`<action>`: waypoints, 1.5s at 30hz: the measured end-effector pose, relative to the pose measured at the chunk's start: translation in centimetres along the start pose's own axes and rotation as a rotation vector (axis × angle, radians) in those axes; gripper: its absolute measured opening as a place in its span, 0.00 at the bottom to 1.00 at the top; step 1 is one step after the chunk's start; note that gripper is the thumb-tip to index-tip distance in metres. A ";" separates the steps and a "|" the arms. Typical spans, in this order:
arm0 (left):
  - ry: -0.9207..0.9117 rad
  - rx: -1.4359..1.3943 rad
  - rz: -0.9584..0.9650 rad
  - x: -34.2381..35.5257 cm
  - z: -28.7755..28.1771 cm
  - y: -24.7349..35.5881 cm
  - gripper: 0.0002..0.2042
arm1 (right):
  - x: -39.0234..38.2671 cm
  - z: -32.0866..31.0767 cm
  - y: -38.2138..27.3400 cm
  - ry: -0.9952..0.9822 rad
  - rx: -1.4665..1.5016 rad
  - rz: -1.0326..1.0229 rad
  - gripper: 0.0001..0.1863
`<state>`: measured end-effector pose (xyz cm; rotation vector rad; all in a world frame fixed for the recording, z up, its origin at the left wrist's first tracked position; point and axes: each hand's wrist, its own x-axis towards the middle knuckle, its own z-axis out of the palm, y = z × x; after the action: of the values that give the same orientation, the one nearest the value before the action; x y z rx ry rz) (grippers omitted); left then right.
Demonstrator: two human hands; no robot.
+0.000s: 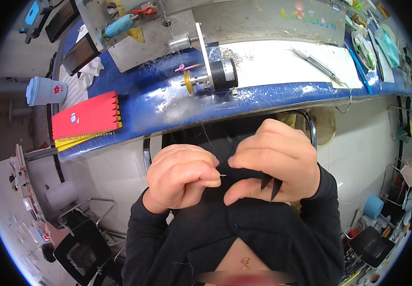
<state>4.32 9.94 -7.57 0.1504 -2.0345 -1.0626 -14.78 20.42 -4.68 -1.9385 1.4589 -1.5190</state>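
Observation:
My left hand is closed in a pinch in front of my chest. A short, thin, shiny wire-like piece sticks out from between its thumb and forefinger. Close by on the right, my right hand curls with its thumb and forefinger apart. Tucked in its fingers is a black two-pointed tool, tips down; most of it is hidden, so I cannot tell its kind. A faint thread-like line runs from the bench edge toward my hands. Both hands are off the blue bench, just in front of its edge.
On the bench stands a small winding device with a black dial. Left of it lie a red notched card and a light blue cup. A white pen-like tool and a blue stick lie at the right.

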 end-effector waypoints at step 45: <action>0.197 -0.053 -0.339 -4.8 -2.1 1.2 0.15 | 2.6 5.4 0.5 -0.186 0.410 0.174 0.09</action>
<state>9.33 11.51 -8.94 0.5662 -1.8398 -1.2525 -10.64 16.21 -5.79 -1.6163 1.1033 -1.3871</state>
